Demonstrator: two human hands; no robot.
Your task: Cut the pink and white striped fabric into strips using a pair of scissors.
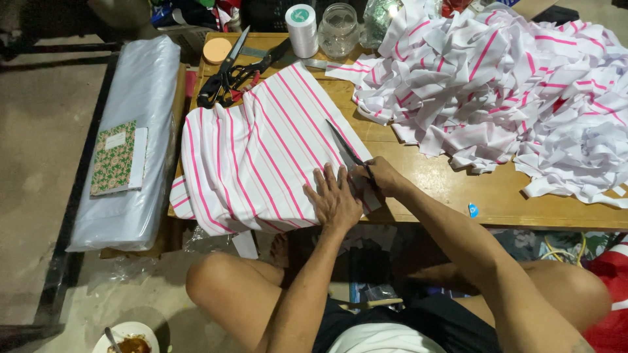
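A folded piece of white cloth with pink stripes [261, 150] lies on the low wooden table [451, 189]. My left hand [333, 196] presses flat on its near right corner, fingers spread. My right hand [383, 175] grips a pair of dark scissors [347, 147] whose blades run along the cloth's right edge, pointing away from me. A large heap of cut white and pink striped strips [517, 85] covers the right half of the table.
Two more pairs of scissors [229, 72] lie at the table's far left, by a white thread spool [302, 29], a glass jar [339, 29] and a round orange lid [217, 50]. A plastic-wrapped fabric bolt [131, 144] carries a patterned notebook [116, 158]. A food plate [127, 340] sits on the floor.
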